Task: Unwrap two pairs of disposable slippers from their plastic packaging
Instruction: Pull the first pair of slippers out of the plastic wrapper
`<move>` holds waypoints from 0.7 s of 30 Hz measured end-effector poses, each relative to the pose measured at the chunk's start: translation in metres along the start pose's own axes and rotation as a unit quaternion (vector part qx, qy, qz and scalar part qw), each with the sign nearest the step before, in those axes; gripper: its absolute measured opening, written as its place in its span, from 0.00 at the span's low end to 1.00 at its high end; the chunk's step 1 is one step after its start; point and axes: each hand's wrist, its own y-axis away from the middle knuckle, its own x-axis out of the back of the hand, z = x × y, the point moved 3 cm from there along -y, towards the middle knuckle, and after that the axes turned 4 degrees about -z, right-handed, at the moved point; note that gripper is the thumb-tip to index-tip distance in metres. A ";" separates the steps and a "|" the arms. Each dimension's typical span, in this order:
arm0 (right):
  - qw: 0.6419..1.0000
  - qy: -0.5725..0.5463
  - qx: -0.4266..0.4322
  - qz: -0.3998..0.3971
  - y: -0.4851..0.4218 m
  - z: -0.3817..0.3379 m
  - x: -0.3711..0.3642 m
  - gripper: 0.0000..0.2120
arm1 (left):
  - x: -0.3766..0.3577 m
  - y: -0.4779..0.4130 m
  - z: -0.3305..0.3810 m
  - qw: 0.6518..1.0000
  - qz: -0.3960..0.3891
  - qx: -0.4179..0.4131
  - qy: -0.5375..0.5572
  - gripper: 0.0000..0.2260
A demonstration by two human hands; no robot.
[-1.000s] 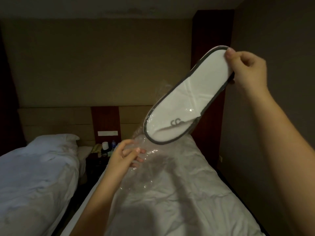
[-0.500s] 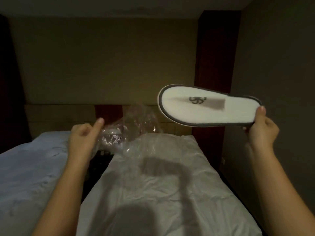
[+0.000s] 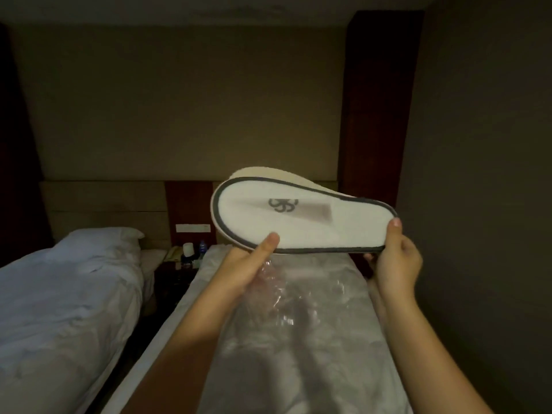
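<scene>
A flat white slipper (image 3: 301, 228) with dark grey trim and a grey logo is held level in the air above the bed, toe to the left. Behind it the cream sole of a second slipper (image 3: 268, 173) shows along the top edge. My left hand (image 3: 248, 265) pinches the slipper's lower edge near the toe, thumb on top. The clear plastic wrapper (image 3: 276, 294) hangs crumpled below that hand, off the slippers. My right hand (image 3: 398, 261) grips the heel end.
A white-sheeted bed (image 3: 298, 372) lies directly beneath my hands. A second bed (image 3: 62, 294) with a pillow stands to the left across a narrow gap. A dark nightstand (image 3: 179, 273) with a bottle and small items sits between them. A wall (image 3: 478, 204) runs close on the right.
My right hand swung the slippers down out of the plastic to a level position. My left hand, carrying the empty wrapper, came back from the left and took hold of the slipper's front edge.
</scene>
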 end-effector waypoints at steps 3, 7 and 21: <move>0.996 -0.016 -0.018 -0.080 0.009 0.008 0.000 0.12 | -0.002 -0.009 0.005 0.991 0.004 0.018 0.134 0.24; 0.977 0.014 -0.059 -0.204 0.003 0.011 0.008 0.09 | 0.013 -0.019 0.003 0.978 0.044 0.014 0.204 0.35; 0.835 0.166 -0.210 -0.481 0.016 -0.022 -0.020 0.26 | -0.001 -0.007 -0.002 0.996 -0.045 0.002 0.072 0.08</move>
